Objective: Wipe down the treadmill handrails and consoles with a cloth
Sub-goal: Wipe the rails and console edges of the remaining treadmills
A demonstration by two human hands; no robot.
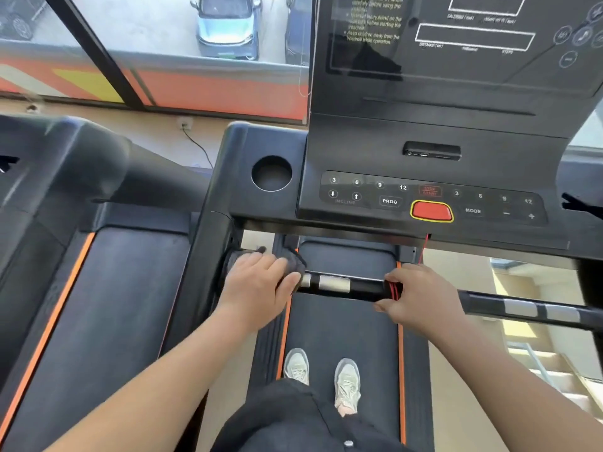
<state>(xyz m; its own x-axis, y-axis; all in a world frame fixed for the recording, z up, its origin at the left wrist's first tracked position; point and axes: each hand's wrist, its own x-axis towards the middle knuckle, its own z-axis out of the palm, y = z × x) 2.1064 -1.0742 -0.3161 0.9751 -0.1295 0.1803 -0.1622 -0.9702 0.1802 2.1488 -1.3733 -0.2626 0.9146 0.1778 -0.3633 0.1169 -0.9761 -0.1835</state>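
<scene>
Cloth gripped by left hand on handrail; right hand clasped round it at red cord.

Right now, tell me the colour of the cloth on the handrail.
The cloth is dark grey, almost black; the head view shows it best.

The left hand clasps a dark grey cloth onto the black handrail bar; the right hand grips its end.

black treadmill belt with orange edge stripes, two pale grey shoes on it
</scene>
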